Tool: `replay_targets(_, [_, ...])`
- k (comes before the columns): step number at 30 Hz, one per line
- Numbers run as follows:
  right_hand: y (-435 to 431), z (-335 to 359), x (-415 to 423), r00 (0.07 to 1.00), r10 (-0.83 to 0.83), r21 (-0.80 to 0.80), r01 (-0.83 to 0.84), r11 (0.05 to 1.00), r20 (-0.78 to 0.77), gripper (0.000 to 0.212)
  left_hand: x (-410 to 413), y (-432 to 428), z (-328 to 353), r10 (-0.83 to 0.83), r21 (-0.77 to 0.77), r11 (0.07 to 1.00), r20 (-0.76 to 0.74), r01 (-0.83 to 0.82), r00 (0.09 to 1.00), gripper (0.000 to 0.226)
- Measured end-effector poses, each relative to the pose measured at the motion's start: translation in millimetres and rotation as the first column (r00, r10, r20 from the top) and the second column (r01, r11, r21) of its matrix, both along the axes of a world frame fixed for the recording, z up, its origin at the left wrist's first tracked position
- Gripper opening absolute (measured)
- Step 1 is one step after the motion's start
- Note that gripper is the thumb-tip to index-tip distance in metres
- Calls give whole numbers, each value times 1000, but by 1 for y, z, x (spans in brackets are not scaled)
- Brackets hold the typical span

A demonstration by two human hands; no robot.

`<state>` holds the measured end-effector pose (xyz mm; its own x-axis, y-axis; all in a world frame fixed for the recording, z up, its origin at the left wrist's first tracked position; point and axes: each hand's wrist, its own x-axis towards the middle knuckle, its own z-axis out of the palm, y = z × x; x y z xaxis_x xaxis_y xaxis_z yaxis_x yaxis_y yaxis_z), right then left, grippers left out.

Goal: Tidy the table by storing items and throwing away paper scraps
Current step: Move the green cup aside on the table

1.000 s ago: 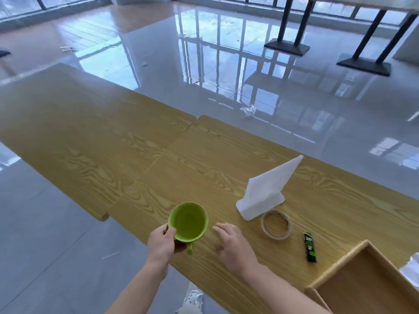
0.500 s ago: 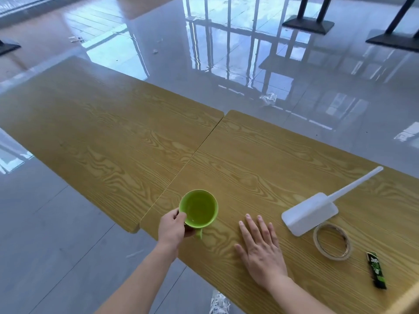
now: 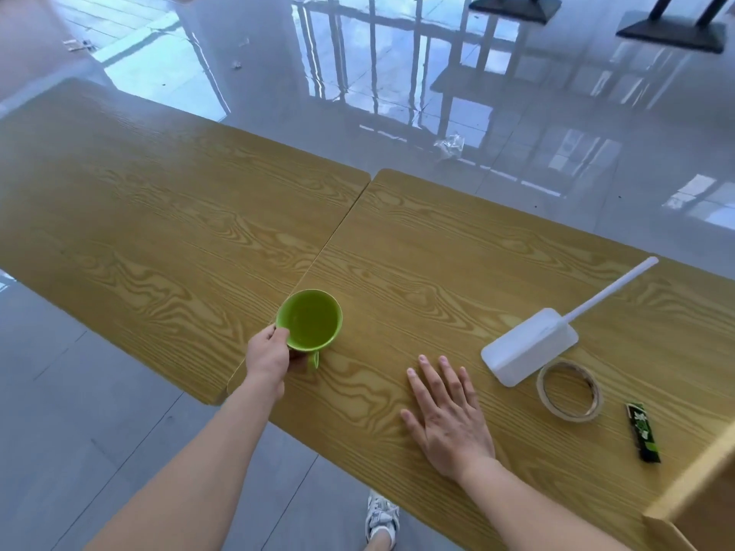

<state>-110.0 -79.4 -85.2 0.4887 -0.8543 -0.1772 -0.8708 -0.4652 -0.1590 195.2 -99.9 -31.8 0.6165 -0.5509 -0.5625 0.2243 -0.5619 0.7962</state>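
A green cup (image 3: 311, 320) stands upright near the front edge of the wooden table (image 3: 437, 248), and my left hand (image 3: 268, 355) grips its near side by the rim and handle. Flat on the table to the right rests my right hand (image 3: 445, 415), fingers spread, holding nothing. Further right stand a white napkin holder (image 3: 529, 349) with napkins, a roll of tape (image 3: 569, 390) and a small green-black packet (image 3: 643, 431).
A wooden box (image 3: 692, 495) shows its corner at the bottom right edge. A second table (image 3: 139, 200) adjoins on the left. A crumpled clear scrap (image 3: 449, 145) lies on the glossy floor beyond. My shoe (image 3: 382, 518) is below the table edge.
The view has tilted down and shifted left. My right hand went from curled to flat with fingers spread. The left hand keeps its hold on the cup.
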Motion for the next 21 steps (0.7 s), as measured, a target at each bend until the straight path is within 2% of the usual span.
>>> replay_targets(4, [2,5,2,1000,-3,19,3,1000,-4,68,2,2,-6,2,39,999,3,-2,1000,23])
replay_targets(8, [3,3,-1,1000,-9,35,10,999,-14,68,-4,7,-6,12,6,1000,-29,-12,999,18])
replay_targets(9, [4,3,-1,1000,-9,34,9,999,-11,68,-7,10,-4,3,-13,1000,-47,-3,999,23])
replay_targets(11, [4,3,-3,1000,-9,28,9,1000,3,68,-15,20,2,-37,-40,999,-37,36,999,53])
replay_targets(13, [5,2,-4,1000,-13,12,12,1000,25,66,-28,33,5,-105,-58,992,72,109,992,74])
replay_targets(15, [5,1,-4,999,-9,0,9,1000,33,66,-40,42,5,-204,-7,977,234,211,951,86])
replay_targets(17, [5,0,-4,999,-3,-9,3,1000,36,66,-46,44,0,-260,42,964,335,262,905,96])
replay_targets(21, [4,-1,-4,999,2,-20,-1,1000,48,67,-41,41,-2,-293,112,956,380,271,877,102])
